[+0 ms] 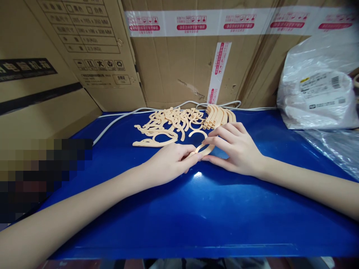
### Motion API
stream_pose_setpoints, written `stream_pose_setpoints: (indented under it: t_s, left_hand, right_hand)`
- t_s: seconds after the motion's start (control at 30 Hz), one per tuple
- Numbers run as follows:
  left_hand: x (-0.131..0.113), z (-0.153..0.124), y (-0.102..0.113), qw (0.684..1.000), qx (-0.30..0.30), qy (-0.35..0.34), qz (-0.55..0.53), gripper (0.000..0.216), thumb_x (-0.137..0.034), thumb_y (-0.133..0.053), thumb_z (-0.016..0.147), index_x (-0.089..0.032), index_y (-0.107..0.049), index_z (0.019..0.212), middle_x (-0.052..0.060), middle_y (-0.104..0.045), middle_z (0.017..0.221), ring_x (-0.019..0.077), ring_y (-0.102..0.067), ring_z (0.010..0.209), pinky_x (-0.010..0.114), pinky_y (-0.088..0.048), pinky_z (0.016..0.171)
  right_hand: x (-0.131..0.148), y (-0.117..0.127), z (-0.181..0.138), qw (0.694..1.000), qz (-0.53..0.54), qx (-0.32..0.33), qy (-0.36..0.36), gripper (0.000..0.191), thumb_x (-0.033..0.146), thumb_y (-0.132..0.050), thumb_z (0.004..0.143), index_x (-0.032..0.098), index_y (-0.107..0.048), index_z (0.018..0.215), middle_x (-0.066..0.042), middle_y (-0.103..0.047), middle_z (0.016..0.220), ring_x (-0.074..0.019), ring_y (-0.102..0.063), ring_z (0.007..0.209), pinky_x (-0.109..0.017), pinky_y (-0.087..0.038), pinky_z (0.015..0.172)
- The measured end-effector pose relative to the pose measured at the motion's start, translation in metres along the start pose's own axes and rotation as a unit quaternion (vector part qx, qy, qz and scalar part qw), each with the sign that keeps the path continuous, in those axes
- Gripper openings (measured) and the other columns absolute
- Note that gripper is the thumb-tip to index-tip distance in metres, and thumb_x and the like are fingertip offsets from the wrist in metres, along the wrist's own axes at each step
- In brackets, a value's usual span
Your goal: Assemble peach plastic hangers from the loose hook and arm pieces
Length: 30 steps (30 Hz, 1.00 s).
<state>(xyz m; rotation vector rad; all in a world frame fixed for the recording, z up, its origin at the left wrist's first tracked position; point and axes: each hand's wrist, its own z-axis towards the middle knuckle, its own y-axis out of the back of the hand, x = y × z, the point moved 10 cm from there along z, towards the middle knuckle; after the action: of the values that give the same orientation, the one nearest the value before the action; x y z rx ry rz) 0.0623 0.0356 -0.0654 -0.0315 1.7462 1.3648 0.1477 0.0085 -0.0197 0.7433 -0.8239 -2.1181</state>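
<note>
Both my hands meet over the middle of a glossy blue table [196, 209]. My left hand [171, 162] pinches one end of a curved peach plastic piece [206, 149]. My right hand [235, 149] holds the other end, fingers curled over it. Just behind lies a loose pile of the same peach curved pieces [165, 125], and to its right a neat row of them stacked side by side [218, 116].
Large cardboard boxes [179, 67] with red-and-white tape wall off the back and left. A white cable [117, 121] runs along the table's far edge. A crinkled clear plastic bag with a label [319, 89] sits at the right. A pixelated patch covers the left edge.
</note>
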Motion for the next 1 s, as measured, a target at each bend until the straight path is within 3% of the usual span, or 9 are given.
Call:
stream_pose_setpoints:
  t_s: [0.2, 0.33, 0.67, 1.0]
  left_hand:
    - [-0.003, -0.002, 0.003, 1.000, -0.011, -0.009, -0.002, 0.044, -0.046, -0.035, 0.096, -0.017, -0.049, 0.067, -0.005, -0.050, 0.058, 0.0084, -0.046, 0.054, 0.023, -0.032, 0.055]
    - [-0.001, -0.002, 0.004, 0.999, -0.020, -0.008, 0.046, 0.033, -0.040, -0.044, 0.093, -0.017, -0.046, 0.068, -0.005, -0.045, 0.059, 0.0088, -0.041, 0.054, 0.024, -0.027, 0.052]
    - [-0.004, -0.002, 0.001, 0.992, -0.018, -0.035, 0.123, 0.030, -0.039, -0.044, 0.093, -0.018, -0.042, 0.071, -0.005, -0.046, 0.062, 0.0102, -0.040, 0.056, 0.025, -0.023, 0.054]
    - [-0.007, -0.003, 0.000, 0.984, -0.011, -0.049, 0.169, 0.028, -0.038, -0.042, 0.094, -0.018, -0.048, 0.076, -0.003, -0.054, 0.065, 0.0113, -0.045, 0.057, 0.025, -0.024, 0.054]
  right_hand:
    - [0.002, 0.002, 0.000, 1.000, -0.026, 0.004, 0.007, 0.024, 0.040, -0.050, 0.092, 0.019, -0.059, 0.101, -0.005, -0.064, 0.088, -0.0204, -0.054, 0.083, -0.036, -0.033, 0.078]
    - [0.003, 0.003, 0.001, 0.999, -0.035, -0.004, 0.005, 0.021, 0.035, -0.051, 0.092, 0.016, -0.060, 0.097, -0.004, -0.062, 0.079, -0.0186, -0.053, 0.076, -0.033, -0.033, 0.072]
    - [-0.002, -0.016, 0.000, 0.997, 0.000, 0.070, -0.014, 0.016, 0.024, -0.045, 0.092, 0.016, -0.059, 0.090, -0.003, -0.066, 0.081, -0.0145, -0.058, 0.069, -0.029, -0.033, 0.067]
    - [0.005, -0.018, 0.000, 0.993, -0.075, 0.093, 0.015, 0.018, 0.022, -0.044, 0.089, 0.017, -0.058, 0.079, 0.000, -0.059, 0.066, -0.0128, -0.050, 0.057, -0.030, -0.030, 0.063]
